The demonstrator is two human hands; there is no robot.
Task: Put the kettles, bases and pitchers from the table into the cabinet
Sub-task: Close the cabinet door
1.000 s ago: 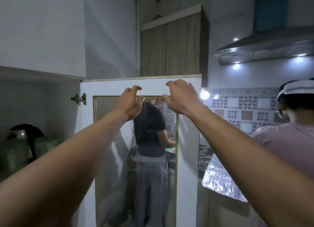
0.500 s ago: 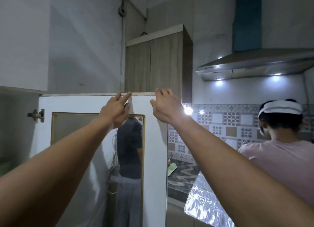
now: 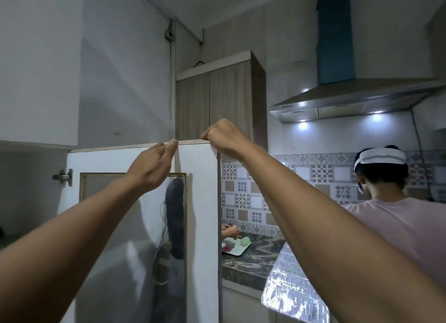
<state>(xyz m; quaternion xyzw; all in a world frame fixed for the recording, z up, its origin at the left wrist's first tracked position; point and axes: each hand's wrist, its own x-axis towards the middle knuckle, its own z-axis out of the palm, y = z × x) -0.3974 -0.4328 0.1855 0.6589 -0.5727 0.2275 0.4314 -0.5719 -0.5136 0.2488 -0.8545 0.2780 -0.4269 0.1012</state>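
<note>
The white cabinet door with a glass panel stands open in front of me. My right hand is curled over the door's top right corner. My left hand lies against the door's face, its fingertips pinched on the top edge. The cabinet's dim interior shows at the left, beside the door hinge. No kettle, base or pitcher is in view.
A person in a pink shirt stands close on the right under a range hood. A marble counter carries a tray of food, and foil covers a surface. A wooden wall cabinet hangs behind the door.
Both hands rose from the glass panel's frame to the door's top edge. The right hand closed over the corner. The view shifted right, and the cabinet's contents left the frame.
</note>
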